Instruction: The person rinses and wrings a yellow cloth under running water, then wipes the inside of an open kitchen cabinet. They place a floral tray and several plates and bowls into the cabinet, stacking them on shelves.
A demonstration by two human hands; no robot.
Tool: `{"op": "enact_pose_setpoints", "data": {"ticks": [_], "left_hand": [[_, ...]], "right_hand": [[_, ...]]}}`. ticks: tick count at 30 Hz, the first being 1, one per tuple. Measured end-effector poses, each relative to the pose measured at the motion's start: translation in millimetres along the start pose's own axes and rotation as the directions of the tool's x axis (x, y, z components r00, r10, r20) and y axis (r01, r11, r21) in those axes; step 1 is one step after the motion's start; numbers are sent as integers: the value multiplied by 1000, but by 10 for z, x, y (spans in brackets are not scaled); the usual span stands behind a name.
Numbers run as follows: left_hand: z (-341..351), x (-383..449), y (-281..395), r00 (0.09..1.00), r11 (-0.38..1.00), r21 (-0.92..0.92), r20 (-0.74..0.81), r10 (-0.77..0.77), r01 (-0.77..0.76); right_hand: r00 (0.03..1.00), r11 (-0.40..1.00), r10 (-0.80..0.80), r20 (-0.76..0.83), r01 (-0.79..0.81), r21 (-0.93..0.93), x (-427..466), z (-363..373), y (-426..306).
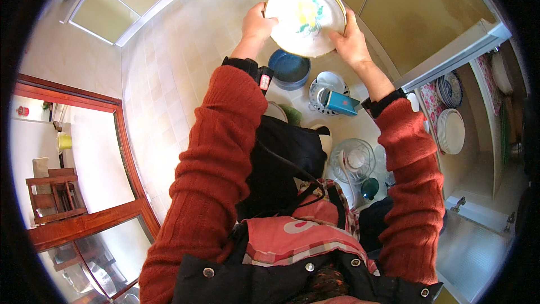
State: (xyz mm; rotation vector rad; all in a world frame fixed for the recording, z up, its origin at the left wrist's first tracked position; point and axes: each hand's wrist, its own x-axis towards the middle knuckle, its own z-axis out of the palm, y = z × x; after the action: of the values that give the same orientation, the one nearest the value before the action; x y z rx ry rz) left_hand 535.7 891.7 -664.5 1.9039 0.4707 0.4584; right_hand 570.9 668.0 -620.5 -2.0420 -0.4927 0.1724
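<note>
Both hands hold a gold-rimmed white plate (291, 21) with a yellow and green flower motif, out at arm's length. More than one rim shows along its top edge, so it looks like a small stack. My left hand (256, 25) grips the left edge, thumb on the face. My right hand (352, 42) has hold of the right edge, its thumb also on the face. Below the plate, a blue basin (290, 69) rests on the tiled floor. Beside it stands a white patterned dish (314, 97) with a teal box (341, 103) in it.
Glassware, including a large glass bowl (337, 169) with a ladle (346, 173), sits on the floor by my legs. To the right, an open cabinet holds stacked white plates (451, 131) and blue-patterned plates (451, 88). A wood-framed doorway (120, 143) is at left.
</note>
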Motion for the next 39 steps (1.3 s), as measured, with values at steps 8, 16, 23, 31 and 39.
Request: {"op": "enact_pose_setpoints", "data": {"ticks": [8,16,23,31,39], "left_hand": [[-376,-525,707,824,960,279,545,-158,0],[315,-1264,1145,215,974,195,952,-216,116],[1463,-1691,1139,71,990,124,990,-119,-62],[2075,-2011,1537,468,869,-87,814,344,-486],[2184,-2475,1759,148,747,-283,880,452,-602]], "right_hand": [[912,703,211,351,-391,593,-818,-366,150],[792,496,412,451,-610,618,-2114,-1242,409],[749,477,614,247,-602,640,-2725,-1846,751],[649,458,756,-80,-439,773,-2696,-2488,1558],[400,332,855,-329,64,941,-2098,-3280,3070]]}}
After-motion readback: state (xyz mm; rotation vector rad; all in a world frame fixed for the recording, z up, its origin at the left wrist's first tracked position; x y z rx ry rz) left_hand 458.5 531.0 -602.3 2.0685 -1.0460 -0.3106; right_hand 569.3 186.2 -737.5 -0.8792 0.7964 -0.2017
